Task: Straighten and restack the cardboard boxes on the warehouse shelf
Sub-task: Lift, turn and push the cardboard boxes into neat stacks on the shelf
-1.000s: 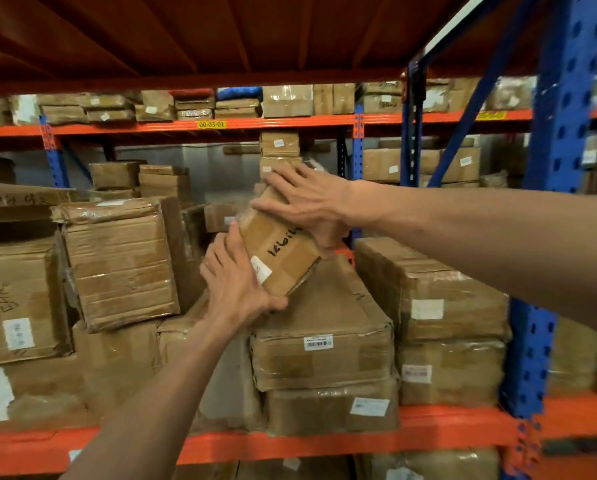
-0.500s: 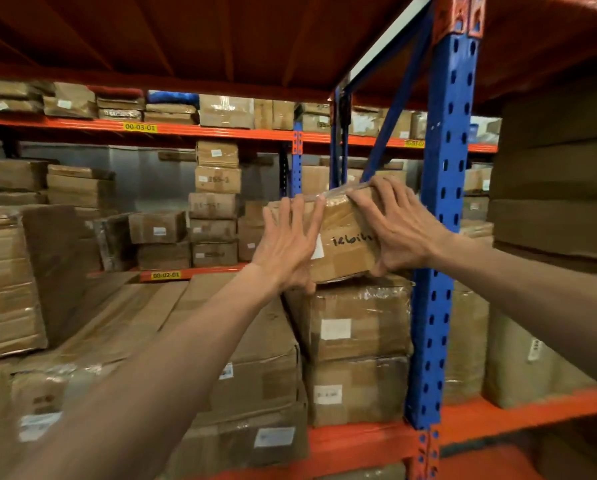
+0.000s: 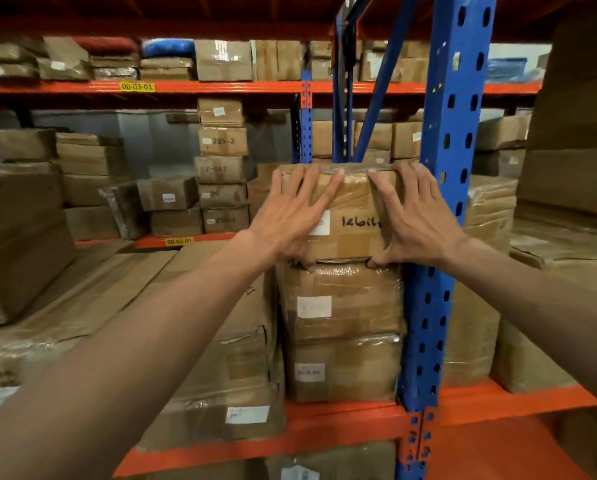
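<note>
A small taped cardboard box (image 3: 354, 233) with black handwriting and a white label rests level on top of a stack of two wrapped boxes (image 3: 338, 299), right beside the blue upright. My left hand (image 3: 290, 216) lies spread over its front left side, fingertips at the top edge and thumb at the bottom edge. My right hand (image 3: 418, 220) covers the front right side, fingers reaching the top edge and thumb hooked under the lower edge. The lowest box (image 3: 342, 368) of the stack stands on the orange shelf beam (image 3: 342, 427).
A blue upright post (image 3: 442, 237) stands tight against the stack's right side. Long flat boxes (image 3: 221, 341) lie to the left, one leaning at far left (image 3: 20, 230). More boxes (image 3: 549, 258) fill the bay to the right, and a column of small boxes (image 3: 222, 168) stands behind.
The small box was carried tilted from the left pile across to the right. It now sits level on the stack by the blue post, with both hands over its front.
</note>
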